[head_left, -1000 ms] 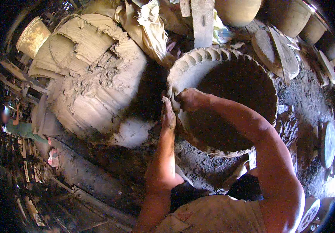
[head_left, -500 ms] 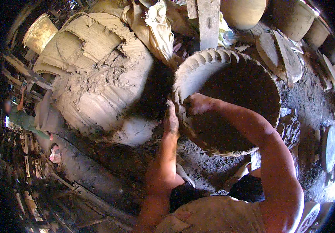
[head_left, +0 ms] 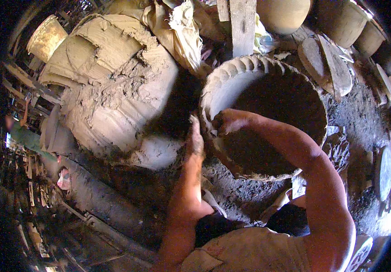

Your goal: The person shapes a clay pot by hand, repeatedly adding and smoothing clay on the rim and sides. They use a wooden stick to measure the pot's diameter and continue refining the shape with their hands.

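A large round clay pot [head_left: 225,81] stands in front of me, its thick rim marked with a row of scalloped finger dents along the far left side. Inside its left wall, my right hand [head_left: 231,121] is closed, the curled fingers against the clay just below the rim; whatever they hold is hidden. Outside the same wall, my left hand [head_left: 194,138] is held upright with straight fingers, palm toward the pot. A narrow dark gap seems to lie between that palm and the clay. Deep shadow covers most of the pot's inside.
To the left rises a big mound of wet clay [head_left: 118,99]. A bucket [head_left: 47,38] stands beyond it. Cloth sacking [head_left: 184,31] and an upright wooden plank [head_left: 243,27] are behind the pot. Finished-looking pots [head_left: 284,16] and boards [head_left: 336,68] lie far right. Another person [head_left: 28,138] is at far left.
My left hand has moved slightly left and away from the pot's outer wall. My right hand has stayed at nearly the same spot on the inner wall.
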Motion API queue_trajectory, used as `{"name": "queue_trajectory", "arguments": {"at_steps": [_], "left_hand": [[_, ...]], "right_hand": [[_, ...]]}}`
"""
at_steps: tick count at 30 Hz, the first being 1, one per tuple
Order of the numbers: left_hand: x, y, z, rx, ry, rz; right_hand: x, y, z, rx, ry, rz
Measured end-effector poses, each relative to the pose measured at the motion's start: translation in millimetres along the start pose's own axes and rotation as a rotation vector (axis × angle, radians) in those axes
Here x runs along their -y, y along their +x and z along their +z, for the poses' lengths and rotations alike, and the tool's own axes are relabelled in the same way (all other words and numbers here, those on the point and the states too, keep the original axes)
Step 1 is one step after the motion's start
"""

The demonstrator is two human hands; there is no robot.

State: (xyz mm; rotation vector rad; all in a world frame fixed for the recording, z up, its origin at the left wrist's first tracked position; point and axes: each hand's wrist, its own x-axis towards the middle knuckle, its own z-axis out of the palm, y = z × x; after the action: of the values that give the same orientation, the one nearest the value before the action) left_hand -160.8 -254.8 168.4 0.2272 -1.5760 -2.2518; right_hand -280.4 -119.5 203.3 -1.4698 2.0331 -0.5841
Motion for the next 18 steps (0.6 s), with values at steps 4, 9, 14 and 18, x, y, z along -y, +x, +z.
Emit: {"name": "queue_trajectory", "arguments": {"at_steps": [4, 9, 14, 18], "left_hand": [[14.9, -5.5, 14.2, 0.047, 0.197, 0.118], [7.0, 8.2, 7.1, -0.016, 0.790, 0.430], [-0.1, 0.3, -2.3, -0.188, 0.580, 0.090], [10.4, -12.5, 19.7, -0.019, 0.272, 0.110]], "right_hand": [[1.1, 4.4, 19.5, -0.232, -0.377, -0.151], [31.7, -14.6, 6.6, -0.025, -0.017, -0.206], [20.3, -15.0, -15.3, -0.008, 0.033, -0.096], [2.8, -7.1, 6.8, -0.204, -0.105, -0.006]]}}
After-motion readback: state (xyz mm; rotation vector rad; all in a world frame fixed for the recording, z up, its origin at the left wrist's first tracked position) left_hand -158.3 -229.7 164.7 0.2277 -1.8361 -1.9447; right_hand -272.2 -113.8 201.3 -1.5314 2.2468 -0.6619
